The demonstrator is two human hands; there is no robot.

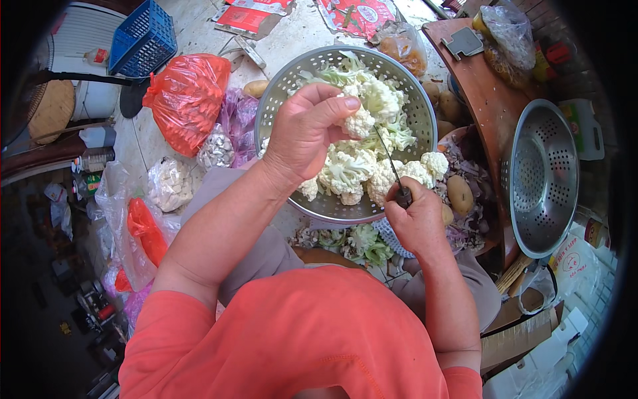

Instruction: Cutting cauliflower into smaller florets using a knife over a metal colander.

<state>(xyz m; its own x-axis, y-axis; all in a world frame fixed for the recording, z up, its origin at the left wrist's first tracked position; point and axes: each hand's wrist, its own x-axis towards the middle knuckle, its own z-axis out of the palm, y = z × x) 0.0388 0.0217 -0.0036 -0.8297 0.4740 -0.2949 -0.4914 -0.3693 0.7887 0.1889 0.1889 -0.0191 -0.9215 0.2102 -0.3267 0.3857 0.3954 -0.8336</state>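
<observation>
A large perforated metal colander (349,213) stands before me with many cauliflower florets (347,172) in it. Over its middle, my left hand (311,129) pinches a small cauliflower floret (359,123) between thumb and fingers. My right hand (417,214), at the colander's near right rim, is closed around the dark handle of a knife (388,152). The thin blade points up and left, its tip close to the held floret; whether they touch I cannot tell. Paler stalks and leafy cauliflower pieces lie towards the colander's far side.
Left of the colander are a red plastic bag (189,102), garlic in a clear bag (216,148) and a blue plastic basket (142,40). Potatoes (459,195) and vegetable peelings lie right, beside a brown wooden board (476,95). A second metal colander (541,174) stands far right. Cauliflower leaves (366,242) lie nearer me.
</observation>
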